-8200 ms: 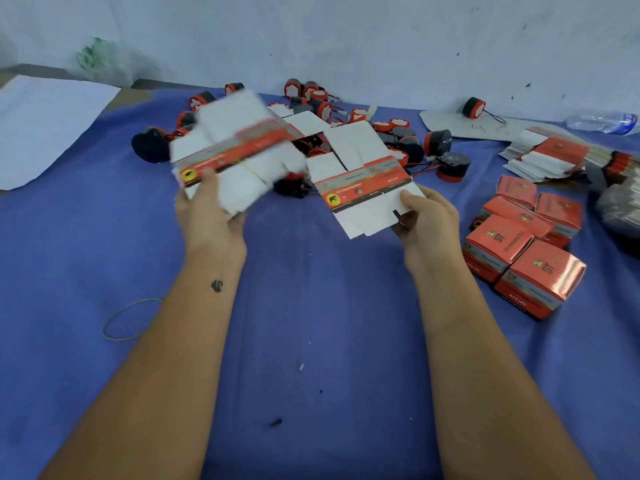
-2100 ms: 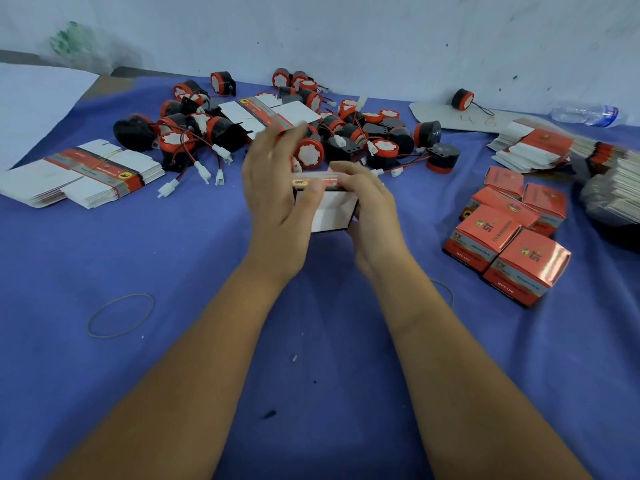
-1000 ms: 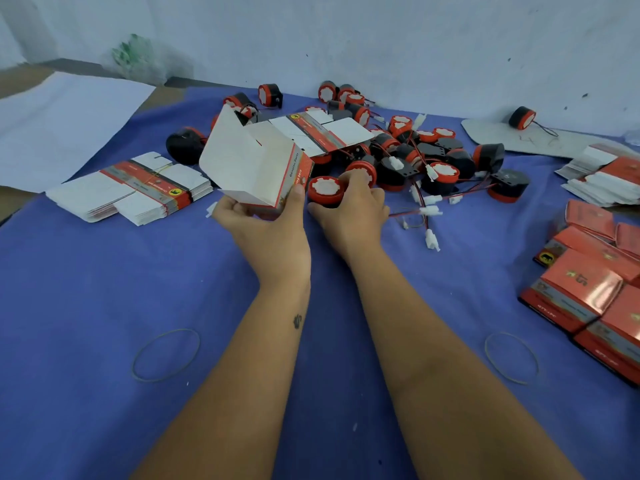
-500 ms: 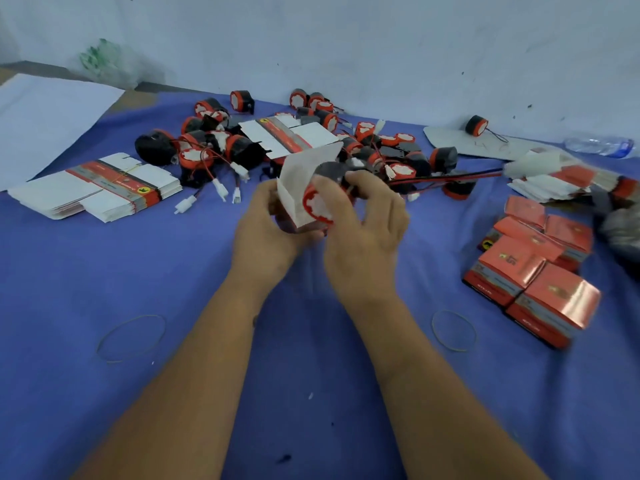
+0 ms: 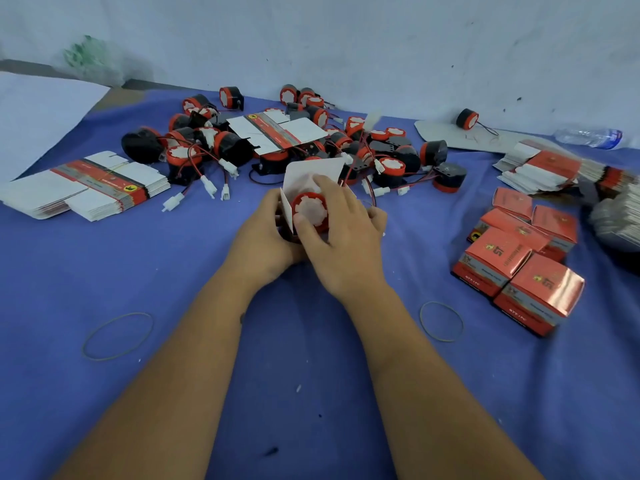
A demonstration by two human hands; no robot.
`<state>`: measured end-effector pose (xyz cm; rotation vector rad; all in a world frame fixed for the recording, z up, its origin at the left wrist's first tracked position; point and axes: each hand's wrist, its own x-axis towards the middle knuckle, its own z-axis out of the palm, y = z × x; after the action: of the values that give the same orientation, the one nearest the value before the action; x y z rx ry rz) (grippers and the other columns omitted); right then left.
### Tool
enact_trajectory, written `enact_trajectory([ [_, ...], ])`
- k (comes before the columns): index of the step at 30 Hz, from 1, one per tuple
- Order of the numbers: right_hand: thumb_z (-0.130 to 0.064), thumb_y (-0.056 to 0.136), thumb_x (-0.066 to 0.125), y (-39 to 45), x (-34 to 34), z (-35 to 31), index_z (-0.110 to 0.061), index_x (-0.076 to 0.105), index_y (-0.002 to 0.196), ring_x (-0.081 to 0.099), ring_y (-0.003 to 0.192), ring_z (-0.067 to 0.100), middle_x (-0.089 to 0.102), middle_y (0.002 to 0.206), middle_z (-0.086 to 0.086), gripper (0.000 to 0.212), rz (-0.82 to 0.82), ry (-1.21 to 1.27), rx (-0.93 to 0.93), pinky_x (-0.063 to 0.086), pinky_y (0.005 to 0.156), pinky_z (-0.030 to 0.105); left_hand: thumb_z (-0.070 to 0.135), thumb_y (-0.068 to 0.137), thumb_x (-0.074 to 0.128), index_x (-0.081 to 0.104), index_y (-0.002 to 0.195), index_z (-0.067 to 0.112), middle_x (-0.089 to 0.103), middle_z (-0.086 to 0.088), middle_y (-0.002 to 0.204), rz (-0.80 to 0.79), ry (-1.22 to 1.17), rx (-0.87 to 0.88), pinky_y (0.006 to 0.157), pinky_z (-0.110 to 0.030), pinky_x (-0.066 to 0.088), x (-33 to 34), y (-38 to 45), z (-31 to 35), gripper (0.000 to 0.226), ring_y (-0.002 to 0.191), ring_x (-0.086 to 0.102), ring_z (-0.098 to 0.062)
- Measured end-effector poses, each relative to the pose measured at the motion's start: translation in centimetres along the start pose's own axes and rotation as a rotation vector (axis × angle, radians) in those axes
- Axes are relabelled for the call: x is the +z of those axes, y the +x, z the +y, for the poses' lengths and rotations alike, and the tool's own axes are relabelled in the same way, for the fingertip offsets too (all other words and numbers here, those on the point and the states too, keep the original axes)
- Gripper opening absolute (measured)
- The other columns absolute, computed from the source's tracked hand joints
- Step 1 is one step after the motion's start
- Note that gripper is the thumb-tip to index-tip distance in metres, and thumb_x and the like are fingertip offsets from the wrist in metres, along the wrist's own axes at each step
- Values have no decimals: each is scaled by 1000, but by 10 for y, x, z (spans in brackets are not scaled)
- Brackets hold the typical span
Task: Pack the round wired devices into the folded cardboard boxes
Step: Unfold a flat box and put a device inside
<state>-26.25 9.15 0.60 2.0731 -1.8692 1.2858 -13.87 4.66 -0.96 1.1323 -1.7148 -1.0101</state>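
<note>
gripping the folded box (image 5: pixel 313 174), the left hand (image 5: pixel 265 237) steadies it while the right hand (image 5: pixel 341 233) clasps the round device (image 5: pixel 309 211).

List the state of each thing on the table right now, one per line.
Open box: flap up, held by the left hand.
Device: partly in the box, pushed by the right hand.
Loose devices: heaped, unpacked.
Flat boxes: unfolded, stacked.
Packed boxes: closed, grouped.
Rubber bands: lying loose.
Bottle: on its side.
</note>
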Motion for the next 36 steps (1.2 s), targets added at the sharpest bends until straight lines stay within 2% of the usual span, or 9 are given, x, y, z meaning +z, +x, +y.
enact_trajectory([
  [3,-38,97,46,-1,0,1,-21,59,102,53,93,12,58,96,-11,22,-36,-48,10,17,94,30,31,58,71,47,115,40,65,17,99,5,26,-11,75,-30,55,2,-1,0,62,92,66,-10],
  [9,-30,95,47,-1,0,-5,-16,70,90,48,102,17,55,110,-1,27,129,-133,2,23,94,34,13,75,79,48,125,30,65,13,106,-2,-2,2,78,-30,55,1,-1,-2,61,96,65,-12],
  [13,-27,92,56,11,-16,-2,-20,57,105,51,100,15,50,104,-11,15,524,407,385,40,87,31,12,73,85,49,129,39,66,15,118,-196,-11,28,89,-26,53,-9,-4,1,73,103,65,-2],
  [17,-31,98,55,24,-36,19,-16,54,127,62,93,7,66,95,-12,32,290,939,749,47,85,27,12,73,85,48,122,49,65,26,115,-346,34,30,83,-9,48,-15,-6,5,72,106,61,5],
  [19,-21,97,57,25,-41,25,-12,63,116,63,84,8,70,78,-11,21,283,983,716,51,85,29,15,73,86,47,122,50,65,27,114,-349,30,18,82,-6,47,-14,-6,6,71,106,61,6],
  [24,-14,90,67,21,-36,15,-12,71,92,57,85,13,56,90,-12,5,422,560,387,45,73,13,19,73,86,48,131,42,66,18,120,-260,16,11,94,-25,51,-6,-7,7,73,110,62,-3],
  [27,-12,88,66,16,-32,11,-12,70,92,50,76,13,49,79,-14,6,465,340,186,41,69,22,17,72,86,47,137,31,64,12,124,-226,10,-1,99,-36,52,-4,-6,6,77,113,61,-10],
  [32,-6,81,56,11,-30,3,-19,61,91,47,72,9,52,74,-15,18,476,365,127,45,69,34,24,71,88,48,136,31,64,11,124,-198,35,-3,100,-41,51,-2,-5,4,77,113,61,-12],
  [36,-4,70,55,7,-25,0,-11,62,78,48,73,13,59,72,-10,13,318,196,-84,42,72,38,35,68,87,51,132,29,66,9,119,-202,12,14,96,-42,53,-2,-5,7,74,110,64,-14],
])
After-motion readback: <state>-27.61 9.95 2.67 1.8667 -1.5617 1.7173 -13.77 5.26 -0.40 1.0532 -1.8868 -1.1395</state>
